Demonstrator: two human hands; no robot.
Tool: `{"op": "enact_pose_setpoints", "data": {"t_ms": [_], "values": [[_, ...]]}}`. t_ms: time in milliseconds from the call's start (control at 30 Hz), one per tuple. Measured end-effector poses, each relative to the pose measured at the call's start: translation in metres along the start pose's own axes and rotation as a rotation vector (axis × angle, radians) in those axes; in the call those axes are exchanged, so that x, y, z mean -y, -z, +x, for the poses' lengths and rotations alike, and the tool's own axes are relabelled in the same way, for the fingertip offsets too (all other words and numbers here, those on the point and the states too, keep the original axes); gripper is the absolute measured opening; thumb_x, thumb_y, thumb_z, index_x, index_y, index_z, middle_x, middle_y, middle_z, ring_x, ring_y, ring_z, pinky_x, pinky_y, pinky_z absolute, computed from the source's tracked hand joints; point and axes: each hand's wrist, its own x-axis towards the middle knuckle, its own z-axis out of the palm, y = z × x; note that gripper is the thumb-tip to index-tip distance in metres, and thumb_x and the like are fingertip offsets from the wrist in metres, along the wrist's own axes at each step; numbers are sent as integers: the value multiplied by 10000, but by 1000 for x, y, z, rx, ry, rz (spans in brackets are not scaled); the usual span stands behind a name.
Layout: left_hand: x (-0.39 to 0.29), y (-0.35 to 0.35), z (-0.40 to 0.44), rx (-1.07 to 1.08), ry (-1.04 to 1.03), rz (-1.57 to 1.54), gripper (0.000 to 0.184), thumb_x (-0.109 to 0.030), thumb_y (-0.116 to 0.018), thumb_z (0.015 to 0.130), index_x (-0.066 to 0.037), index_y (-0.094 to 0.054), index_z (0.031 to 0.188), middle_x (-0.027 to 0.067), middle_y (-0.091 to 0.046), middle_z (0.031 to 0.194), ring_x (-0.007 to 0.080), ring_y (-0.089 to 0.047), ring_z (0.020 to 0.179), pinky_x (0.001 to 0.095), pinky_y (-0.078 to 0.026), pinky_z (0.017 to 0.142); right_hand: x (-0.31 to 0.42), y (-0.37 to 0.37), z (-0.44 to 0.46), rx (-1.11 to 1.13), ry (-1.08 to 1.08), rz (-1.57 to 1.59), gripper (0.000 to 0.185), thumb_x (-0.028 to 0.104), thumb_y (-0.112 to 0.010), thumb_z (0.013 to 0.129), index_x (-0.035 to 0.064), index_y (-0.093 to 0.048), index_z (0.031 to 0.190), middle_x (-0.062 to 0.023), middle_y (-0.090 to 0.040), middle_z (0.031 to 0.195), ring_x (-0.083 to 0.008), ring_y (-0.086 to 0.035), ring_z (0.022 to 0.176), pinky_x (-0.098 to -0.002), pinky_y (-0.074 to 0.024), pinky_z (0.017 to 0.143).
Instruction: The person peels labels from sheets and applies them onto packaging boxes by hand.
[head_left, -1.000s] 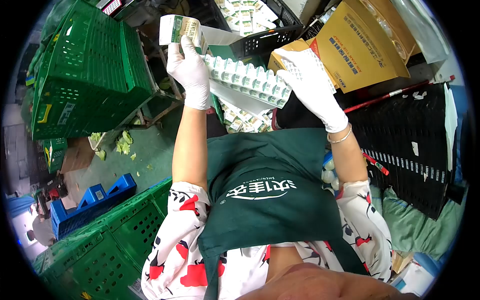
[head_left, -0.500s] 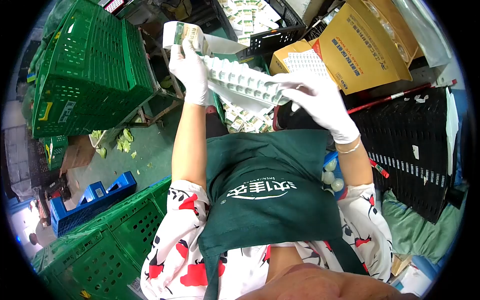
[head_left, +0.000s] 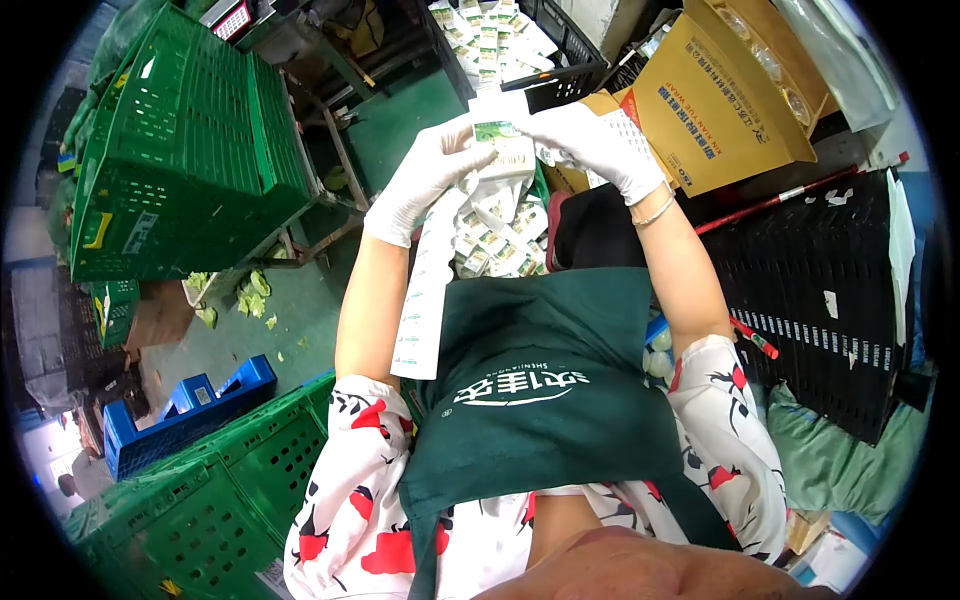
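Note:
Both my hands wear white gloves and meet over a crate of small labelled packets (head_left: 500, 245). My left hand (head_left: 425, 175) is closed on a white and green labelled packet (head_left: 503, 150), its thumb across the lower part. From under that hand a long white strip with small printed labels (head_left: 425, 300) hangs down over the dark green apron. At the packet's upper right edge is my right hand (head_left: 590, 145), its fingers bent towards it; its fingertips are partly hidden behind the packet.
A black crate (head_left: 570, 75) of similar packets stands ahead. To the right are an open cardboard box (head_left: 710, 110), a printed sheet (head_left: 628, 145) and stacked black crates (head_left: 810, 290). Green crates (head_left: 190, 150) rise at the left, with a blue plastic piece (head_left: 185, 410) below.
My left hand has moved right and my right hand has moved up and left to meet it. The strip, stretched between both hands before, now hangs down below my left hand.

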Motion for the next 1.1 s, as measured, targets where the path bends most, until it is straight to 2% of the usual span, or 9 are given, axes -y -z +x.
{"op": "enact_pose_setpoints", "data": {"t_ms": [133, 233, 267, 400, 667, 767, 900, 967, 1100], "values": [[-1, 7, 1, -47, 146, -15, 277, -216, -655, 945, 9, -684, 1105, 17, -688, 975, 51, -605, 896, 211, -483, 767, -8, -10, 5, 165, 243, -410, 393, 406, -624, 935, 35, -722, 850, -31, -515, 596, -102, -458, 562, -263, -383, 527], [1, 12, 5, -131, 83, -74, 301, -186, -681, 924, 27, -674, 1137, 46, -704, 1017, 63, -622, 888, 228, -499, 802, 3, -16, -17, 263, -10, -307, 439, 464, -611, 925, 47, -704, 824, -77, -574, 599, -155, -513, 546, -298, -421, 543], [4, 16, 6, -135, 74, -54, 313, -161, -691, 912, 30, -669, 1159, 59, -707, 1048, 61, -618, 893, 230, -501, 814, -3, -19, -18, 175, -26, -313, 433, 414, -573, 972, 53, -679, 757, 11, -570, 580, -59, -508, 503, -226, -401, 488], [18, 9, 7, -148, 2, 9, 313, -136, -691, 901, 30, -670, 1166, 47, -709, 1056, 68, -617, 909, 229, -496, 825, -1, -18, -26, -262, 48, 130, 304, 347, -558, 994, 79, -688, 937, 57, -573, 664, -6, -466, 531, -166, -345, 482], [19, -12, 1, -96, -7, 174, 304, -171, -694, 897, 13, -685, 1140, 13, -702, 962, 53, -595, 838, 219, -490, 750, 2, -45, -12, -463, 107, -123, 308, 301, -758, 849, 20, -699, 963, -36, -665, 783, -68, -604, 726, -235, -505, 705], [18, -9, -3, -114, -19, 119, 300, -197, -690, 908, 5, -692, 1130, 3, -698, 941, 45, -584, 822, 216, -483, 739, -10, -40, -5, -500, 149, -154, 311, 313, -757, 846, 14, -695, 906, -22, -640, 744, -62, -582, 711, -237, -489, 671], [7, 0, -2, -179, 93, 43, 385, -290, -697, 917, 12, -681, 1156, 28, -701, 996, 72, -605, 875, 240, -480, 802, -1, -29, -23, -39, 124, -90, 249, 311, -666, 922, 67, -660, 871, 36, -563, 667, -36, -476, 577, -213, -377, 542], [12, 12, 3, -204, 97, 108, 361, -255, -695, 914, 20, -678, 1147, 34, -705, 1004, 84, -620, 881, 247, -480, 813, 10, -28, -34, 54, 4, -218, 296, 352, -661, 917, 62, -684, 865, 1, -594, 669, -51, -514, 597, -251, -431, 564], [13, -4, 1, -228, 14, -24, 270, -161, -707, 894, 11, -700, 1103, 34, -716, 982, 51, -608, 815, 213, -486, 742, 3, -22, -27, -347, 90, 27, 230, 262, -702, 908, 38, -668, 947, 5, -676, 817, -51, -588, 686, -209, -472, 622]]}}
